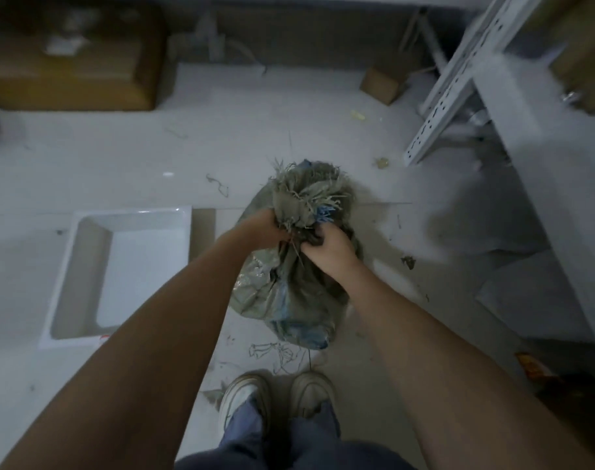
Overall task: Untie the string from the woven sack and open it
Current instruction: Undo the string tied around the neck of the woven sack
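Note:
A grey-green woven sack (289,293) with blue streaks stands on the pale floor in front of my shoes. Its frayed mouth (306,195) is bunched together above a narrow neck. My left hand (265,228) grips the neck from the left, fingers buried in the folds. My right hand (330,247) pinches the neck from the right. The string shows only as thin strands (294,245) between my hands; the knot itself is hidden by my fingers.
A white rectangular basin (85,276) lies on the floor at the left. White perforated metal shelving (459,86) rises at the right. A brown box (72,62) stands at the back left, a small cardboard box (381,84) further back. Loose threads (279,354) litter the floor.

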Motion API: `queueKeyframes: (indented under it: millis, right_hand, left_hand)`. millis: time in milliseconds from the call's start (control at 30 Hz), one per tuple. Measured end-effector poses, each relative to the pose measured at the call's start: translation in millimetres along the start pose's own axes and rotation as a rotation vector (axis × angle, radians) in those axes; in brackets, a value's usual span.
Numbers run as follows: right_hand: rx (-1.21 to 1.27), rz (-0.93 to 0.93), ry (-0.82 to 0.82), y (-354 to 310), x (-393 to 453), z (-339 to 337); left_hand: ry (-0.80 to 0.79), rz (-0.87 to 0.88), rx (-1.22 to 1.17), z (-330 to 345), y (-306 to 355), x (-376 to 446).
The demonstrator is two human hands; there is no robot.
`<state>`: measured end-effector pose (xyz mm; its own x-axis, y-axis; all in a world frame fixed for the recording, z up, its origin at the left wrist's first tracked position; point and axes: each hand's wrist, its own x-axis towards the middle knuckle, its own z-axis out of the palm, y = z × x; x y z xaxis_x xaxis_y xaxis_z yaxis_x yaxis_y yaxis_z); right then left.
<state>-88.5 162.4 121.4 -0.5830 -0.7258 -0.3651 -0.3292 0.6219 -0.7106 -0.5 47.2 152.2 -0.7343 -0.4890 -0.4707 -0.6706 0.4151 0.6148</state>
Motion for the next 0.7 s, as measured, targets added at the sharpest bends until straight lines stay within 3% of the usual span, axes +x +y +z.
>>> queueKeyframes:
  millis: [233, 433, 600, 700]
  right_hand:
    - [0.157, -0.102, 0.115, -68, -31, -42]
    - [0.288, -0.127, 0.255, -112, -69, -61]
    - [0.708, -0.085, 0.247, -126, -100, -67]
    - [0.718, -0.077, 0.214, -121, -112, -76]
  left_hand:
    - [0.213, -0.010, -0.173, -44, 54, -65]
    - [0.408, 0.092, -0.331, -49, 82, -108]
    - [0.524, 0.114, -0.483, -39, 93, -137]
    - [0.508, 0.130, -0.524, -42, 96, -148]
